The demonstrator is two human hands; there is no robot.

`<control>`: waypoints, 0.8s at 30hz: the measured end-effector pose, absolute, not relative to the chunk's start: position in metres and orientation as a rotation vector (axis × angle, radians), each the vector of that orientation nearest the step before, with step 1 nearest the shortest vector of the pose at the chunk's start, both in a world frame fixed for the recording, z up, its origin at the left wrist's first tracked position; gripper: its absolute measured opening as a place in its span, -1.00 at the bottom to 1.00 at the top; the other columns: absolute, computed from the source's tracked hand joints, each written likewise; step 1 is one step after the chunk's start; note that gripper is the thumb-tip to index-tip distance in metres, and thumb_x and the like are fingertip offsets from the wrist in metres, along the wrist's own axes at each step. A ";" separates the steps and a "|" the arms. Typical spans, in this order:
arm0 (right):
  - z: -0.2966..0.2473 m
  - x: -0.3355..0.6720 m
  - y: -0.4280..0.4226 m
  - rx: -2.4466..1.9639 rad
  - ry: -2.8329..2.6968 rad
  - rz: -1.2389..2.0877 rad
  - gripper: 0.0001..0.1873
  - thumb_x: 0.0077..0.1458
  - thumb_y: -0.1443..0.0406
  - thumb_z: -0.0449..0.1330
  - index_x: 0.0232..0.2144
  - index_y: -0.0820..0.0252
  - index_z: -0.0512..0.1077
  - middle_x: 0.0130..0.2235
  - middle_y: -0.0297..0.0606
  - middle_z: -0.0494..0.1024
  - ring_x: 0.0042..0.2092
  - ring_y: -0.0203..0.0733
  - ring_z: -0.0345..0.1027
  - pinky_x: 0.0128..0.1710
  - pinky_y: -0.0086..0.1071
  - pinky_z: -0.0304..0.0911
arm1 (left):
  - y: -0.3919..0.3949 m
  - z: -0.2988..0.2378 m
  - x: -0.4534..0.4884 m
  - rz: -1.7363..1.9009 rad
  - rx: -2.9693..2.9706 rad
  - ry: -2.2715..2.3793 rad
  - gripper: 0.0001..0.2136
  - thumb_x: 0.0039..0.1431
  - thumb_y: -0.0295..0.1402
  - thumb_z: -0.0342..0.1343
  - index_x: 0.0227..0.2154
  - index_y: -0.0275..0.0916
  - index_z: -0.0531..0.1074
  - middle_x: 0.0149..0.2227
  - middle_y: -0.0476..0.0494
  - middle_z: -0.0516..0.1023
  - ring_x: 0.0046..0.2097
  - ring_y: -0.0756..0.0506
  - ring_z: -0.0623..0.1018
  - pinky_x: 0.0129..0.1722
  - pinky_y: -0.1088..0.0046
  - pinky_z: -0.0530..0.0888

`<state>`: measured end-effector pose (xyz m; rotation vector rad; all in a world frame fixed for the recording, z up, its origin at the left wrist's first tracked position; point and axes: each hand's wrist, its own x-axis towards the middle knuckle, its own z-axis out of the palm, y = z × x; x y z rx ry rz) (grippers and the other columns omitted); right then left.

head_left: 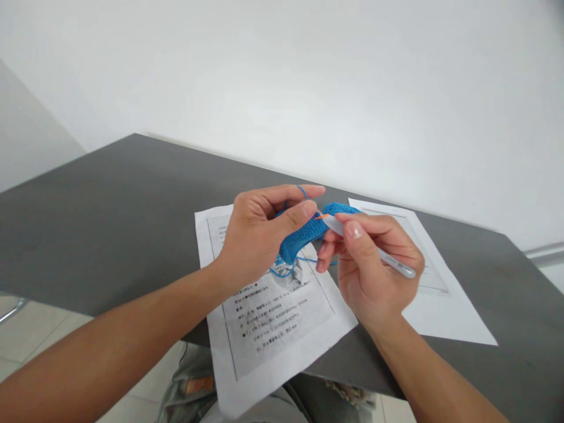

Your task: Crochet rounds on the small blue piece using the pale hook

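Head camera view: two bare hands meet over a dark grey desk (110,217), nearer its far edge than its left end. The left forearm comes in from the lower left, the right from the lower right; both are cut off by the frame.

The left hand (264,226) pinches a blue crocheted piece (304,238) beneath its thumb, index finger stretched out to the right with a loop of blue yarn (302,191) over it. Its other fingers are largely hidden behind the work.

The right hand (374,258) grips a grey-handled hook (399,265) slantwise, thumb on top, the handle's end poking out past the fingers. The hook's orange shaft reaches the work beside the left thumb; its very tip is hard to make out.

The blue piece is between the hands, above a printed sheet (273,352) that overhangs the desk's near edge. Fingers cover part of it, so its full shape is unclear. A second sheet (458,317) lies to the right, one corner just beside the far edge, partly hidden by the right hand. The print is too blurred to read.
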<state>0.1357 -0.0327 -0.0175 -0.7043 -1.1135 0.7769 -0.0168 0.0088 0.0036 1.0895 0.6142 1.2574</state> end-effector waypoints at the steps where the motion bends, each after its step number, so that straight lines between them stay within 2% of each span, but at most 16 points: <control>1: -0.018 0.136 -0.033 -0.696 -1.128 0.770 -0.94 0.29 0.30 0.42 -0.19 0.11 0.72 -0.36 -0.33 0.72 -0.52 -0.28 0.59 -0.61 -0.44 0.52 | 0.009 0.003 -0.017 1.251 1.091 0.603 -0.83 0.15 -0.40 0.50 -0.17 -0.18 0.78 -0.38 -0.03 0.70 -0.37 0.01 0.61 -0.35 0.51 0.55; 4: -0.014 0.141 -0.033 -0.683 -1.173 0.805 -0.93 0.28 0.26 0.45 -0.19 0.10 0.72 -0.35 -0.33 0.72 -0.50 -0.26 0.60 -0.60 -0.43 0.53 | 0.012 0.000 -0.020 1.197 1.117 0.556 -0.70 0.05 -0.47 0.54 -0.12 -0.18 0.77 -0.35 -0.04 0.72 -0.37 -0.01 0.63 -0.35 0.48 0.57; 9: -0.001 0.155 -0.028 -0.710 -1.212 0.976 -0.87 0.22 0.20 0.50 -0.25 0.13 0.72 -0.45 -0.32 0.71 -0.54 -0.25 0.57 -0.65 -0.46 0.49 | 0.015 0.003 -0.024 1.182 1.306 0.639 -0.62 0.00 -0.43 0.56 -0.06 -0.17 0.76 -0.36 -0.02 0.70 -0.37 -0.06 0.64 -0.32 0.40 0.59; 11: 0.005 0.157 -0.027 -0.758 -1.197 1.012 -0.85 0.20 0.20 0.51 -0.27 0.16 0.72 -0.47 -0.32 0.70 -0.56 -0.26 0.55 -0.66 -0.47 0.48 | 0.014 0.008 -0.023 1.262 1.506 0.800 -0.70 0.00 -0.43 0.54 -0.14 -0.17 0.78 -0.38 0.00 0.70 -0.33 -0.06 0.64 -0.27 0.41 0.58; 14: 0.011 0.156 -0.027 -0.854 -1.181 1.026 -0.84 0.18 0.21 0.52 -0.30 0.19 0.71 -0.47 -0.31 0.70 -0.58 -0.27 0.53 -0.66 -0.47 0.48 | 0.010 0.011 -0.019 1.341 1.703 0.986 -0.94 0.10 -0.45 0.43 -0.38 -0.15 0.72 -0.32 -0.02 0.76 -0.19 -0.13 0.70 -0.13 0.37 0.60; 16: 0.011 0.152 -0.028 -0.892 -1.164 1.016 -0.84 0.17 0.21 0.52 -0.33 0.19 0.69 -0.46 -0.30 0.70 -0.58 -0.28 0.52 -0.66 -0.47 0.48 | 0.008 0.010 -0.016 1.373 1.726 1.048 -0.87 0.14 -0.48 0.38 -0.48 -0.14 0.64 -0.19 -0.05 0.80 -0.08 -0.17 0.73 -0.04 0.33 0.61; 18: 0.008 0.146 -0.031 -0.895 -1.137 0.982 -0.84 0.18 0.21 0.51 -0.33 0.17 0.69 -0.46 -0.31 0.70 -0.57 -0.26 0.54 -0.66 -0.46 0.49 | 0.006 0.008 -0.014 1.395 1.705 1.063 -0.86 0.16 -0.49 0.36 -0.47 -0.14 0.62 -0.12 -0.06 0.81 -0.06 -0.18 0.73 -0.01 0.31 0.62; 21: -0.002 0.134 -0.034 -0.859 -1.102 0.834 -0.91 0.22 0.24 0.49 -0.28 0.12 0.69 -0.45 -0.34 0.70 -0.56 -0.25 0.56 -0.60 -0.40 0.55 | 0.005 0.006 -0.012 1.390 1.548 0.953 -0.92 0.14 -0.49 0.38 -0.37 -0.16 0.68 -0.18 -0.06 0.79 -0.19 -0.11 0.72 -0.11 0.36 0.65; 24: -0.014 0.124 -0.036 -0.821 -1.103 0.687 -0.97 0.26 0.28 0.45 -0.23 0.09 0.70 -0.39 -0.35 0.70 -0.49 -0.24 0.60 -0.51 -0.36 0.61 | 0.004 0.005 -0.010 1.323 1.240 0.772 -0.84 0.09 -0.52 0.40 -0.26 -0.20 0.71 -0.12 -0.07 0.77 -0.39 -0.01 0.64 -0.40 0.44 0.61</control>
